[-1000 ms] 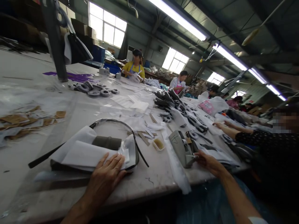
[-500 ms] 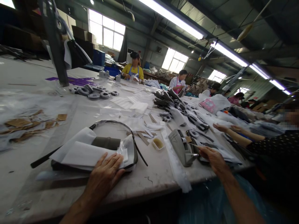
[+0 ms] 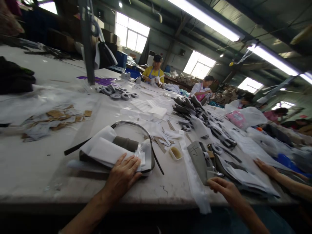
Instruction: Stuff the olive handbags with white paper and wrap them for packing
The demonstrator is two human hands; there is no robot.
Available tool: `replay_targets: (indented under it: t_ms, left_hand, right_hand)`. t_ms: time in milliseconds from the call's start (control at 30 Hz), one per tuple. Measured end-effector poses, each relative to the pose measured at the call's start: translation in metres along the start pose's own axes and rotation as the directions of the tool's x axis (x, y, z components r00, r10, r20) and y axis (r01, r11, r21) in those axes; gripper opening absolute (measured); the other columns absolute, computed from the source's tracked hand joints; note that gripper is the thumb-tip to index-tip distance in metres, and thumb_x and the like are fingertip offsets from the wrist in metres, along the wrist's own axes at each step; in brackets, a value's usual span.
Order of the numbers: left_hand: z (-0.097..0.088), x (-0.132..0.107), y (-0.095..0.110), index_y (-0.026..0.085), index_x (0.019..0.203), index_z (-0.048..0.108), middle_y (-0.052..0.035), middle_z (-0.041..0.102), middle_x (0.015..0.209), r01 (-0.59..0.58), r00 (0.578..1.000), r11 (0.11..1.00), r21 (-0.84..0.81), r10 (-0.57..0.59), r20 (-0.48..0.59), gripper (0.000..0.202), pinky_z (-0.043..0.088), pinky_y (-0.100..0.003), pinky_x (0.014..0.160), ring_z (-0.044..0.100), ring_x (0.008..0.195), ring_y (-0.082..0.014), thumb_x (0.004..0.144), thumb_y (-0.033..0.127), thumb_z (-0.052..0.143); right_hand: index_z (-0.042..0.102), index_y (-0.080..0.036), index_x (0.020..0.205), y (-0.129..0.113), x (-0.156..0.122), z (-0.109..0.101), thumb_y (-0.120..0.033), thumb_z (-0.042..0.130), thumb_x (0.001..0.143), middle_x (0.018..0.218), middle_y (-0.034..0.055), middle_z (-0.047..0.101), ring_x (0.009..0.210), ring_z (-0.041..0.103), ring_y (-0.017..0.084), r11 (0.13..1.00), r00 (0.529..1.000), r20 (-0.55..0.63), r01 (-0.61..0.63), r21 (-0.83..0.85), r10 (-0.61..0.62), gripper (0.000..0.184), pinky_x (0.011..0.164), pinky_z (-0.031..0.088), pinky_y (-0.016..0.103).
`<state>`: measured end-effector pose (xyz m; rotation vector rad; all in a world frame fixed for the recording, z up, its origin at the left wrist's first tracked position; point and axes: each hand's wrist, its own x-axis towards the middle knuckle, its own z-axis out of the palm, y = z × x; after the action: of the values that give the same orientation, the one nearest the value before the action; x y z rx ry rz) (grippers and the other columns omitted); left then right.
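Note:
My left hand lies flat, fingers spread, on white wrapping paper folded around a dark bag near the table's front edge. The bag's dark strap loops up behind it. My right hand is at the table edge just in front of a grey tape dispenser. Its fingers are drawn together. Whether tape is pinched between them is too small to tell.
A small tray and a long clear plastic strip lie between bag and dispenser. Tape rolls, cardboard tags and piled dark pieces lie further off. A co-worker's hand rests at right; other people work at the far end.
My right hand has drawn back from the dispenser toward the table edge. The view has swung left, so the co-worker at right is mostly out of frame. My left hand stays on the paper.

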<state>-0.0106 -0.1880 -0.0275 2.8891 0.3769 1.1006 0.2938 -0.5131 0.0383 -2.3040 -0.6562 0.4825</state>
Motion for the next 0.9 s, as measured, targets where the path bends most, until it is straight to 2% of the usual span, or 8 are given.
replay_targets:
  t_ms: [67,133,233,333,433,567,767,900]
  left_hand:
    - [-0.002,0.0,0.002,0.019,0.122,0.061,-0.0072,0.07,0.121,0.023,0.999,0.999,-0.033,-0.021,0.05,0.032,0.034,-0.046,0.113,0.062,0.116,-0.0243,0.097,0.038,0.053]
    - [-0.002,0.0,0.004,0.018,0.124,0.059,-0.0067,0.069,0.122,0.047,0.996,0.997,-0.065,-0.042,0.074,0.036,0.032,-0.047,0.115,0.061,0.118,-0.0246,0.095,0.039,0.057]
    - [0.0,0.0,0.006,0.018,0.124,0.057,-0.0053,0.07,0.12,0.083,0.995,0.992,-0.098,-0.076,0.071,0.04,0.03,-0.047,0.116,0.06,0.118,-0.0247,0.092,0.041,0.063]
    - [0.001,-0.001,0.008,0.019,0.124,0.056,-0.0057,0.069,0.121,0.1,0.993,0.989,-0.105,-0.093,0.067,0.043,0.029,-0.047,0.116,0.06,0.118,-0.0248,0.09,0.043,0.066]
    - [0.002,-0.002,0.009,0.019,0.125,0.056,-0.0058,0.069,0.121,0.103,0.993,0.99,-0.098,-0.096,0.067,0.046,0.029,-0.046,0.117,0.06,0.118,-0.0235,0.089,0.045,0.067]
    - [0.004,-0.002,0.01,0.017,0.124,0.057,-0.0069,0.068,0.121,0.101,0.993,0.992,-0.082,-0.096,0.067,0.049,0.03,-0.046,0.118,0.06,0.119,-0.0237,0.087,0.047,0.068]
    - [0.004,-0.001,0.013,0.015,0.125,0.056,-0.0083,0.067,0.122,0.132,0.989,0.987,-0.087,-0.125,0.084,0.052,0.029,-0.046,0.119,0.058,0.121,-0.0244,0.086,0.048,0.068]
    - [0.005,-0.001,0.013,0.014,0.124,0.057,-0.0078,0.068,0.12,0.132,0.99,0.987,-0.095,-0.126,0.059,0.051,0.029,-0.045,0.119,0.059,0.119,-0.0243,0.087,0.048,0.067]
  right_hand:
    - [0.075,-0.021,0.077,-0.053,0.008,0.008,-0.063,0.065,0.073,0.073,0.0045,0.068,0.073,0.061,0.022,0.992,0.973,0.206,0.119,-0.042,-0.108,0.044,0.068,0.049,0.029]
    - [0.075,-0.021,0.08,-0.111,0.02,0.028,-0.06,0.065,0.077,0.079,0.0046,0.071,0.079,0.062,0.022,0.965,0.904,0.38,0.248,-0.089,-0.197,0.041,0.072,0.049,0.027]
    - [0.075,-0.022,0.08,-0.189,0.039,0.074,-0.048,0.065,0.082,0.079,0.0016,0.071,0.079,0.062,0.019,0.849,0.727,0.575,0.518,-0.102,-0.374,0.028,0.075,0.047,0.026]
    - [0.075,-0.021,0.079,-0.241,0.063,0.124,-0.034,0.066,0.082,0.071,-0.0023,0.069,0.067,0.058,0.013,0.681,0.54,0.725,0.719,-0.135,-0.427,0.016,0.064,0.042,0.023]
    - [0.076,-0.021,0.078,-0.269,0.088,0.166,-0.025,0.069,0.077,0.062,-0.0045,0.066,0.057,0.053,0.01,0.485,0.426,0.828,0.846,-0.222,-0.365,0.008,0.056,0.035,0.022]
    - [0.078,-0.024,0.078,-0.289,0.107,0.203,-0.028,0.078,0.072,0.065,-0.0033,0.07,0.06,0.058,0.012,0.23,0.353,0.896,0.927,-0.296,-0.271,0.007,0.062,0.038,0.024]
    - [0.07,-0.021,0.057,-0.311,0.101,0.228,-0.027,0.082,0.072,0.057,-0.0012,0.067,0.058,0.058,0.013,-0.17,0.136,0.974,0.971,-0.167,-0.182,0.02,0.08,0.037,0.032]
    - [0.068,-0.019,0.057,-0.317,0.099,0.234,-0.033,0.082,0.075,0.06,0.0011,0.068,0.064,0.061,0.016,-0.262,0.096,0.993,0.959,-0.112,-0.072,0.027,0.079,0.034,0.033]
